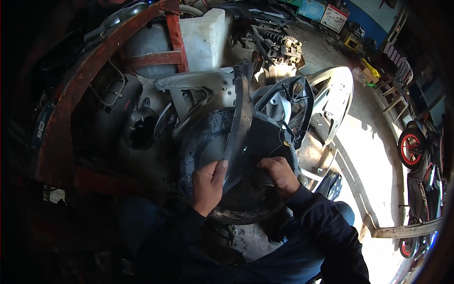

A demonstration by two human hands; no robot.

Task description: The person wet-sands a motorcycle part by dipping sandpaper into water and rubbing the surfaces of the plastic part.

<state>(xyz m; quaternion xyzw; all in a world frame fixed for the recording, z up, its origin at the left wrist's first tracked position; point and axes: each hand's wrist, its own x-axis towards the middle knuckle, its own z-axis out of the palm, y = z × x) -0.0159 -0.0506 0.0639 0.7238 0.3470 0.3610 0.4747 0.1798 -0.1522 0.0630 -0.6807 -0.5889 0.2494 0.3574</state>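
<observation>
My dark sleeves [326, 213] are reaching over my jeans [293, 255]. My left hand [208, 187] is closing its grip on the low end of a long curved strip [242, 111], which is crossing over a black tub [188, 146]. My right hand [280, 176] is curling beside it; I cannot tell what it is holding. Pale panels [338, 90] are lying beyond.
</observation>
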